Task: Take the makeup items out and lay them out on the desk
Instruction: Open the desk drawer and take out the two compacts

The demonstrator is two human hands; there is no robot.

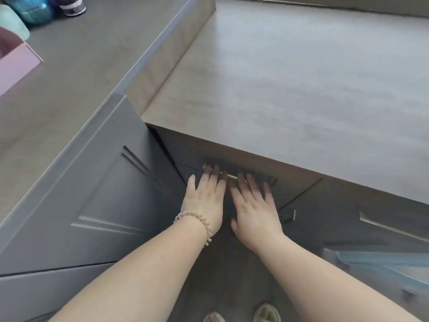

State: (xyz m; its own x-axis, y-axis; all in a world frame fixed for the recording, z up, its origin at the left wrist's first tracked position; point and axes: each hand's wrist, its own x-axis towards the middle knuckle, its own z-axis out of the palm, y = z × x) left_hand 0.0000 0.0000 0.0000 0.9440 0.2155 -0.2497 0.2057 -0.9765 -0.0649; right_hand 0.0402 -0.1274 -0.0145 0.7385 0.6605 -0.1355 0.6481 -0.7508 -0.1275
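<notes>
A: Grips?
B: Left grip (206, 196) & right grip (253, 205) side by side, palms down. Both released: fingers straight, tips at the handle (232, 176) of a drawer (290, 190) just under the counter (290, 89) edge. Tips are in shadow.
A: Makeup?
B: Not visible, can't tell where. Drawer looks shut.
A: Else?
B: Coil hair tie (197, 221) on left wrist. Grey panelled door (92, 194) left of drawer. 2nd handle (392, 228) to the right, lower. Slippers (267, 312) at btm edge. Pink box (16, 66) on floor, far left.
</notes>
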